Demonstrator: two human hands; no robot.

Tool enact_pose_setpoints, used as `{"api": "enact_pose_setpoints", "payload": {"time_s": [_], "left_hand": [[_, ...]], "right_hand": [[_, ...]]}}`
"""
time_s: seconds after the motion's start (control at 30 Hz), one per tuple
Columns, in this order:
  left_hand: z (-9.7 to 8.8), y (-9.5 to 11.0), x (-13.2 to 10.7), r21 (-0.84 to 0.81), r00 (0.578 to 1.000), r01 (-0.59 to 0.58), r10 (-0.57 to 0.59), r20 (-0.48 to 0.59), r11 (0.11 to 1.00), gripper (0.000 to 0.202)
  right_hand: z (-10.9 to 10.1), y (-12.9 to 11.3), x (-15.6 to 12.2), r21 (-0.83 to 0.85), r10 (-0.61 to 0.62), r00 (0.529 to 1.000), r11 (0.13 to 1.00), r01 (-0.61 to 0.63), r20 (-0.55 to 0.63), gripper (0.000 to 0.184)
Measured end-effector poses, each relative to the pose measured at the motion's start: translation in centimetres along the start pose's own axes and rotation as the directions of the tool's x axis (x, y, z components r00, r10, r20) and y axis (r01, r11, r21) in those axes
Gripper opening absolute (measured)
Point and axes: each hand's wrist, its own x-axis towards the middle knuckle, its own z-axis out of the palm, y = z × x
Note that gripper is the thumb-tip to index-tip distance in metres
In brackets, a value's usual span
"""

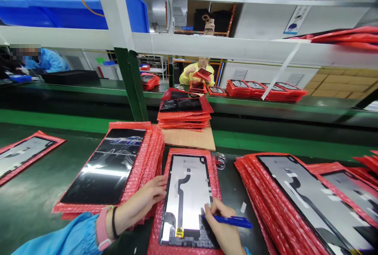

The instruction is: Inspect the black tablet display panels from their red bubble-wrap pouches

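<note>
In front of me a display panel (191,192) lies grey back up on a red bubble-wrap sleeve (156,223), with a dark flex strip and a yellow-taped connector at its near end. The fingers of my left hand (152,196) stretch out and rest against the panel's left edge, holding nothing. A blue pen (233,221) sits in my right hand (223,225), which is closed over the panel's lower right edge. The thumb and forefinger are at that edge; whether they also pinch something small cannot be made out.
On the left, a black glossy panel (106,168) tops a stack of red sleeves. Another stack with panels (295,196) stands close on the right. Red sleeves (184,119) lie on a wooden board ahead. A green post (132,84) rises behind; a person in yellow (196,72) sits opposite.
</note>
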Motion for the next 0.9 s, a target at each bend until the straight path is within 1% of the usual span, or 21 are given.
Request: {"api": "enact_pose_setpoints", "payload": {"time_s": [0.1, 0.2, 0.3, 0.37, 0.43, 0.57, 0.6, 0.7, 0.8, 0.87, 0.9], "left_hand": [[0.1, 0.1, 0.0, -0.044, 1.0, 0.013, -0.014, -0.027, 0.999, 0.048], [0.2, 0.3, 0.1, -0.08, 0.998, 0.04, -0.044, -0.054, 0.996, 0.044], [0.2, 0.5, 0.4, -0.114, 0.994, 0.059, -0.068, -0.085, 0.992, 0.04], [0.5, 0.7, 0.7, -0.13, 0.994, 0.045, -0.058, -0.096, 0.991, 0.038], [1.1, 0.8, 0.9, -0.13, 0.997, 0.019, -0.029, -0.069, 0.991, 0.038], [3.5, 0.6, 1.4, -0.092, 0.995, -0.017, 0.025, 0.095, 0.996, 0.044], [4.1, 0.4, 1.5, -0.083, 0.992, -0.028, 0.038, 0.119, 0.996, 0.045], [5.5, -0.1, 1.6, -0.063, 0.988, -0.095, 0.102, 0.119, 0.993, 0.046], [5.7, 0.3, 1.2, -0.052, 0.974, -0.199, 0.203, 0.098, 0.979, 0.051], [5.5, 1.3, 0.5, -0.053, 0.955, -0.28, 0.284, 0.089, 0.959, 0.056], [5.4, 2.0, 0.0, -0.053, 0.939, -0.329, 0.333, 0.087, 0.943, 0.056]], "right_hand": [[0.1, 0.0, -0.1, 0.004, 0.014, 1.0, 1.0, -0.014, -0.012, 0.041], [0.1, 0.1, -0.3, 0.05, 0.045, 0.999, 0.998, -0.044, -0.018, 0.041], [-0.1, 0.2, -0.1, 0.152, 0.093, 0.996, 0.984, -0.092, -0.004, 0.043], [-0.3, 0.2, 0.3, 0.252, 0.137, 0.99, 0.958, -0.137, 0.017, 0.046], [-0.5, 0.1, 0.6, 0.363, 0.186, 0.981, 0.912, -0.191, 0.051, 0.049], [-0.5, -0.3, 1.0, 0.529, 0.259, 0.958, 0.8, -0.284, 0.121, 0.05], [-0.6, -0.4, 1.0, 0.556, 0.268, 0.955, 0.777, -0.293, 0.13, 0.05], [-0.9, -0.5, 1.0, 0.62, 0.266, 0.955, 0.729, -0.289, 0.133, 0.047], [-2.1, -0.5, 1.1, 0.662, 0.252, 0.964, 0.709, -0.242, 0.082, 0.051], [-3.5, -0.8, 1.5, 0.683, 0.248, 0.969, 0.706, -0.187, 0.01, 0.055], [-4.2, -1.2, 1.8, 0.69, 0.246, 0.969, 0.707, -0.154, -0.036, 0.054]]}}
